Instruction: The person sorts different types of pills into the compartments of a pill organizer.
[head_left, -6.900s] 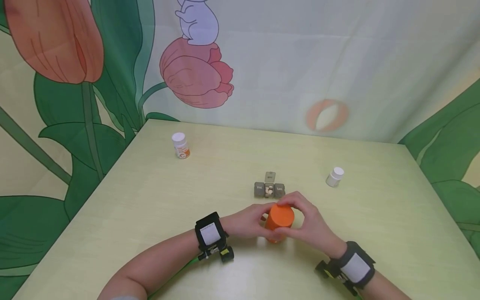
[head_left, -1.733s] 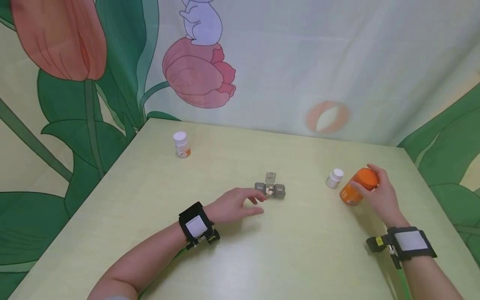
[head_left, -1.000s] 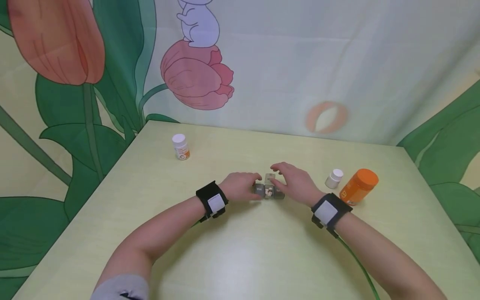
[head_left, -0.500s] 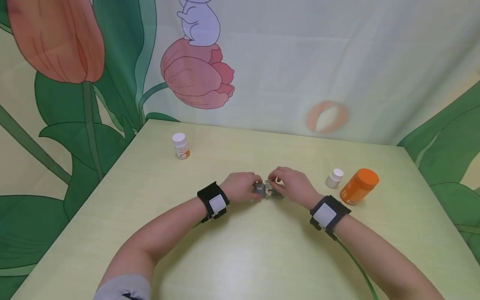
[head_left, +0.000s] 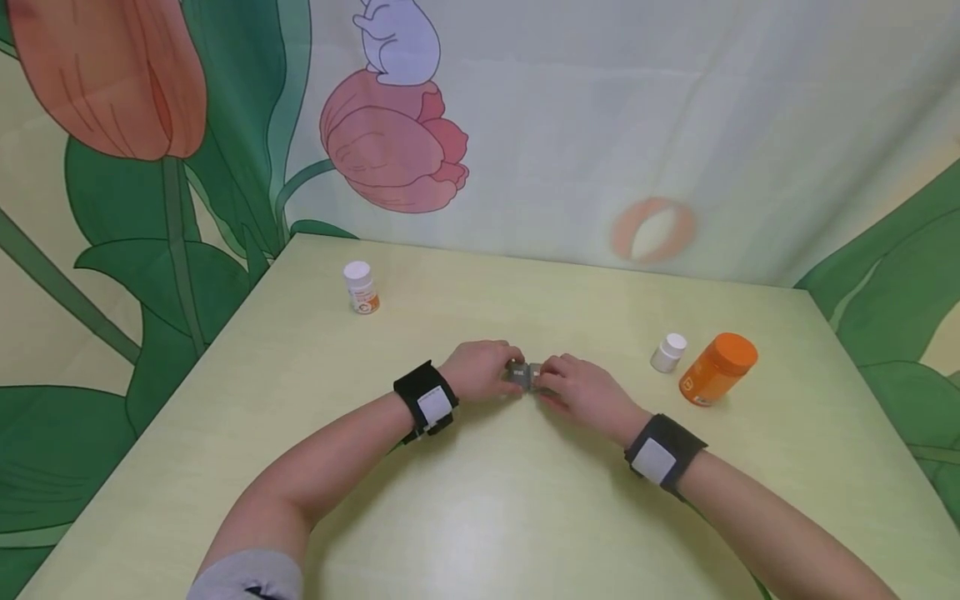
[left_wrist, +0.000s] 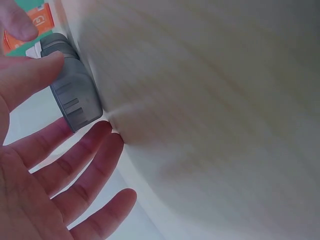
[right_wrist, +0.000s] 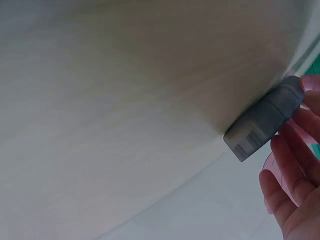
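A small grey pill organizer [head_left: 519, 375] with labelled lids lies on the table between both hands. My left hand [head_left: 478, 371] holds its left end, the thumb on the near side and a finger at the far side; the other fingers spread loosely in the left wrist view, where the organizer's [left_wrist: 77, 95] ridged end shows. My right hand [head_left: 588, 396] grips the right part, its bent fingers over the middle lid and hiding the right compartment. In the right wrist view the organizer's [right_wrist: 262, 122] other end sticks out beside the right fingers. The pills inside are hidden.
An orange bottle [head_left: 715, 372] stands to the right, beside a small white bottle [head_left: 668, 353]. Another white bottle with an orange label [head_left: 362, 289] is at the back left. A printed curtain [head_left: 555, 150] hangs behind the pale table [head_left: 465, 517].
The right hand first set the orange bottle down at the right and came back to the organizer. The raised middle lid has been folded down over the pills; the left hand took the left end.
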